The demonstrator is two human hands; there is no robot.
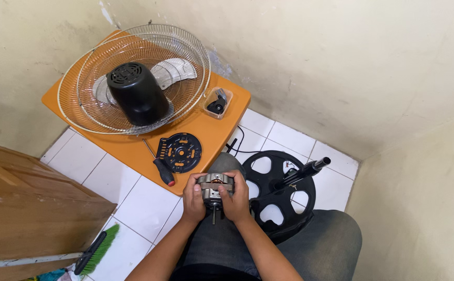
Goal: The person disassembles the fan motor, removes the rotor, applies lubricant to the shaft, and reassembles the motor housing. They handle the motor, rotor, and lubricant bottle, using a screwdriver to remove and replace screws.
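Note:
A small metal fan motor point(214, 186) with copper windings and a shaft pointing toward me sits over my knee. My left hand point(193, 198) grips its left side and my right hand point(236, 199) grips its right side. Just beyond, on the orange table point(214, 132), lie a black round plastic plate point(180, 152) and a screwdriver point(159, 163) with a red and black handle.
Wire fan guards point(133, 78) are stacked on the table with a black motor cover point(136, 93) and pale blades inside. A clear tub point(218, 102) holds small black parts. A black fan base with pole point(284, 187) lies on the tiled floor by my right leg. Wooden board point(24, 208) at left, green broom point(98, 250).

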